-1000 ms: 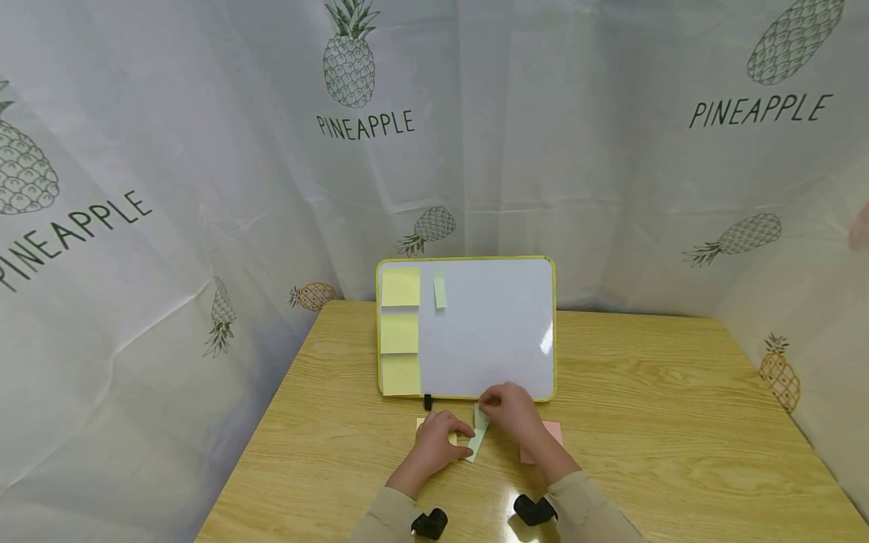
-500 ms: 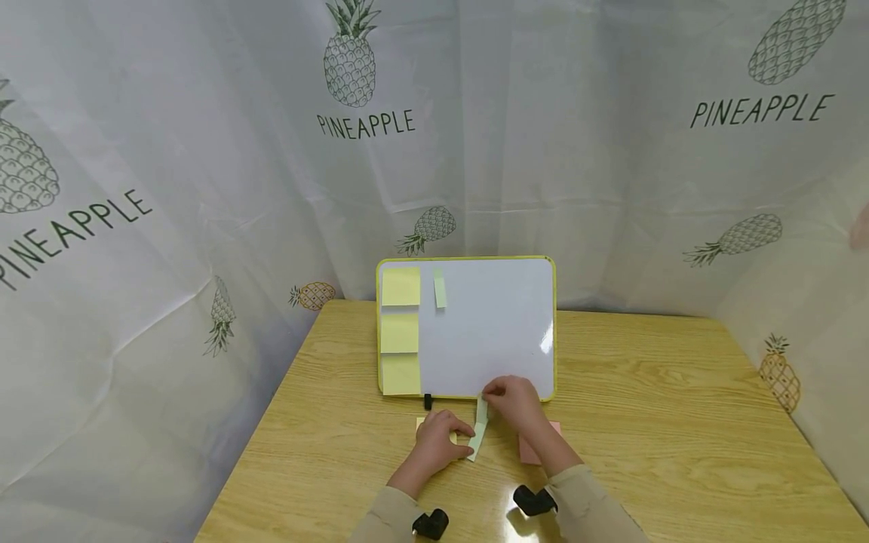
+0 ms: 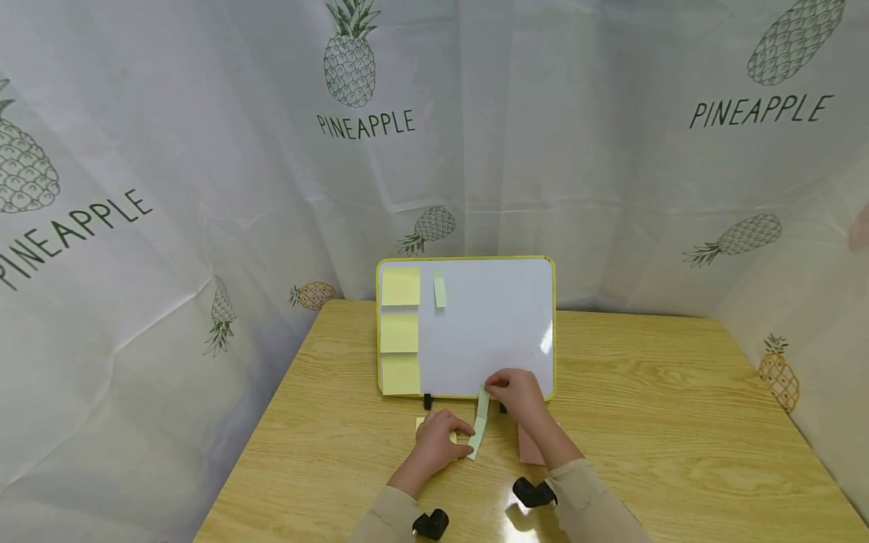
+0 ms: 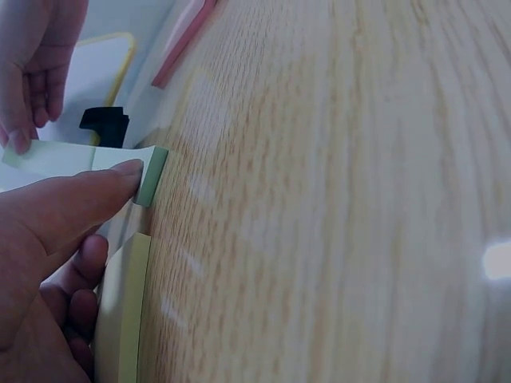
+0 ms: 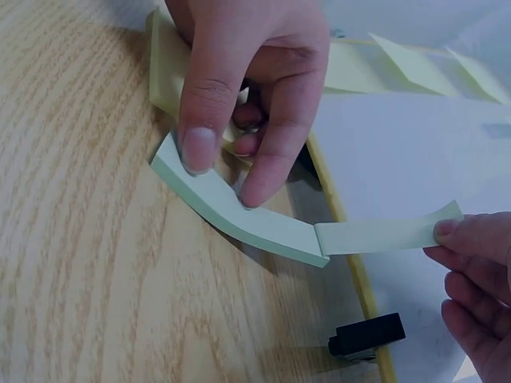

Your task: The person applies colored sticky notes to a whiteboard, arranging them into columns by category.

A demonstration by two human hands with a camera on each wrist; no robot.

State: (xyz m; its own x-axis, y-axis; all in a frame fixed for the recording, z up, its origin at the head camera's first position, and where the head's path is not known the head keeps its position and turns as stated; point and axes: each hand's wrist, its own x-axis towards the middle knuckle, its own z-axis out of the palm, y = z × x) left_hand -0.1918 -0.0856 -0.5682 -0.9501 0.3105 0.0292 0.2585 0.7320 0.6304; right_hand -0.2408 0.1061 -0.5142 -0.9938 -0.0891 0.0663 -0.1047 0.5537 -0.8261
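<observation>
Pale green pad (image 5: pixel 275 226), narrow and bowed, lying on the worktop (image 3: pixel 645 392) just in front of the whiteboard (image 3: pixel 489 324), held near its closer end by thumb and forefinger of the left hand (image 3: pixel 433 441). Running on from its far end, one strip (image 5: pixel 375 237), stretched toward the board, its tip pinched between thumb and finger of the right hand (image 3: pixel 519 391); whether touching the board, impossible to tell. Half hidden behind the left hand, a yellow pad (image 4: pixel 124 311); beside the right forearm and partly covered by it, a pink pad (image 3: pixel 528 445). Down the board's left side, three yellow notes (image 3: pixel 400 332) in a column; to their right, near the top, a green slip (image 3: pixel 440 289). At the bottom edge, black feet (image 5: pixel 371 333). Behind, a pineapple-print curtain (image 3: pixel 529 151).
</observation>
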